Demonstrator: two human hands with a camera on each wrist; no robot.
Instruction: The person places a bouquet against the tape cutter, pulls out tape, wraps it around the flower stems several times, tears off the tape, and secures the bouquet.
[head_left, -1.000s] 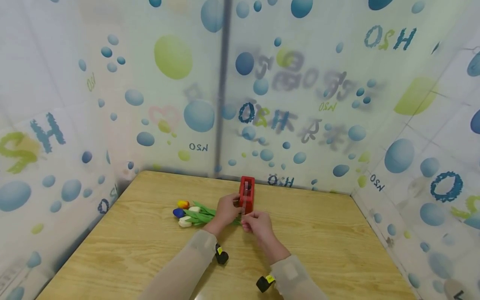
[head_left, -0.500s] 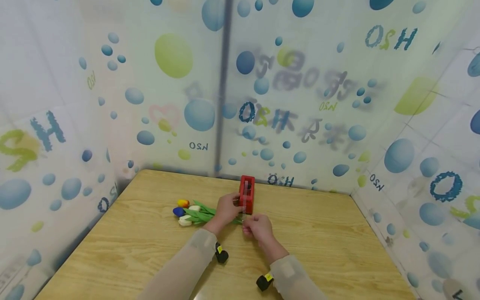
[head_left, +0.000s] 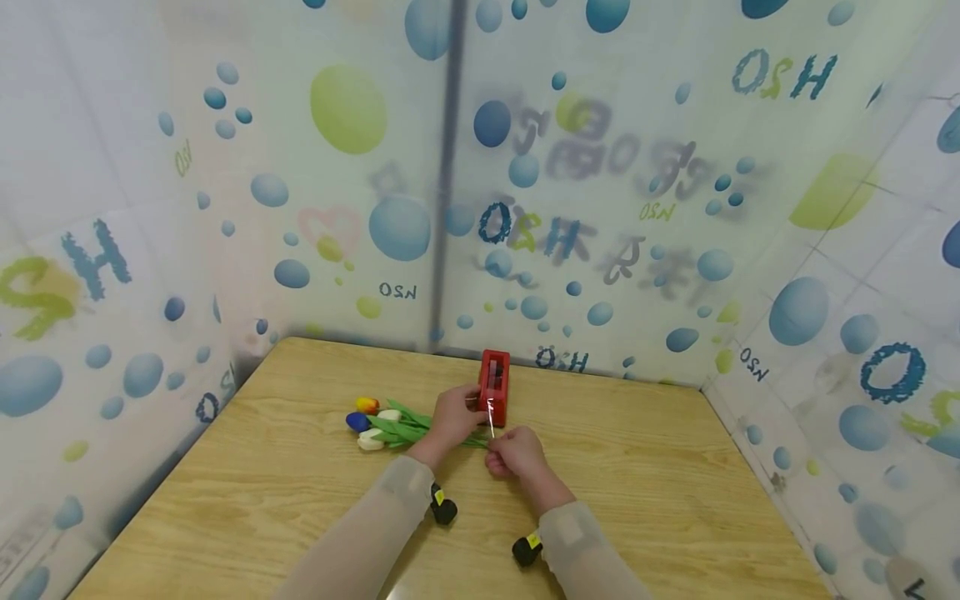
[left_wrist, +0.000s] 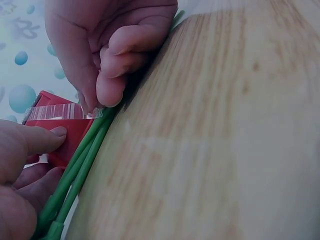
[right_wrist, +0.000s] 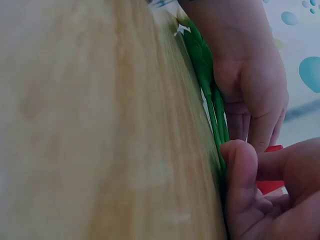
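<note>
Your right grip (head_left: 517, 452) pinches the clear tape strip (head_left: 491, 418) stretched from the red tape dispenser (head_left: 502, 398), whose near end your left grip (head_left: 452, 418) clamps. Tulips (head_left: 397, 430) lie on the surface (head_left: 637, 467), stems passing under your left wrist's hand.

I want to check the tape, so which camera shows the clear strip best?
The left wrist view: the clear strip appears close up, stretching from the red dispenser to the right hand. The head view shows only a thin, shiny streak; in the right wrist view I can't make it out.
</note>
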